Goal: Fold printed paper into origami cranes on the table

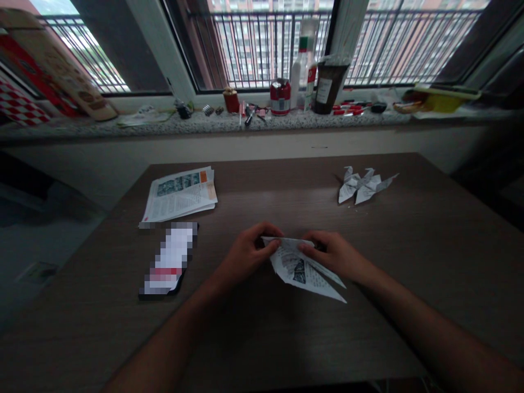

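Note:
A folded piece of printed paper (305,271) lies on the brown wooden table (262,333) in front of me, its pointed end aimed to the lower right. My left hand (248,253) pinches its upper left edge with fingers curled. My right hand (334,254) presses and grips the paper's upper right part, fingers bent over it. Both forearms rest low over the table.
Two finished folded paper shapes (364,186) sit at the far right of the table. A stack of printed sheets (180,195) lies at the far left, with a phone (170,260) nearer me. The windowsill (164,124) behind holds a red can (280,96), bottles, a dark cup and small clutter.

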`<state>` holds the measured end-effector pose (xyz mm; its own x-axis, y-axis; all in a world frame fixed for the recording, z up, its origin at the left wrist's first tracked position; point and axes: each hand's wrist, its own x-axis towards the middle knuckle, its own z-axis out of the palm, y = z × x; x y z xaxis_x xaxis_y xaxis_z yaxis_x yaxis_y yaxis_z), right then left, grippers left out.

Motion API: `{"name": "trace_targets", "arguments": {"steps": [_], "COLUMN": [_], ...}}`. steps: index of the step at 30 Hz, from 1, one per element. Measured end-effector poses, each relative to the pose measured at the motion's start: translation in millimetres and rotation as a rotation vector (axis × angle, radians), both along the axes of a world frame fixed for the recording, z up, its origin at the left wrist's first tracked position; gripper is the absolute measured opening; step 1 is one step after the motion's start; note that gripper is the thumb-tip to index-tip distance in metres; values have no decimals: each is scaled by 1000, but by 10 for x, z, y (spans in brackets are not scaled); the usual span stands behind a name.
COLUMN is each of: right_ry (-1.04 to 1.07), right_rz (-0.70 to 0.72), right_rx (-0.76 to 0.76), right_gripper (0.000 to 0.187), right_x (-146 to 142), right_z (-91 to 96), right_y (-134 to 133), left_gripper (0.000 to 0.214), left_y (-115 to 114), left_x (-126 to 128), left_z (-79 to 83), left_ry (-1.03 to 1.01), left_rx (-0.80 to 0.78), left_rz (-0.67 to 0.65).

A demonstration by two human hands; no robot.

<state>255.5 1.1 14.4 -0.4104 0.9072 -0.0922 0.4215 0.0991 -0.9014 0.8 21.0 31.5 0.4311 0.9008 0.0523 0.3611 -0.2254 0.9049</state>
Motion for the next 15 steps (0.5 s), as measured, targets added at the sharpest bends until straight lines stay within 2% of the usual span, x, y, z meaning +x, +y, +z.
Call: {"name": "trace_targets", "arguments": {"steps": [10,15], "right_ry": [-174,-146], "right_rz": [75,117], "right_rx": [139,119], "right_gripper": [21,32], "right_x": [-34,-57], "right_z": [53,66], "right_y": [-8,-8], "left_gripper": [19,18], "left_y": [-32,-54], "left_x": [63,79], "left_z": [-18,-32], "left_ry": [73,82], "left_rx": [-54,-29], "left_rz": [-88,-104]}}
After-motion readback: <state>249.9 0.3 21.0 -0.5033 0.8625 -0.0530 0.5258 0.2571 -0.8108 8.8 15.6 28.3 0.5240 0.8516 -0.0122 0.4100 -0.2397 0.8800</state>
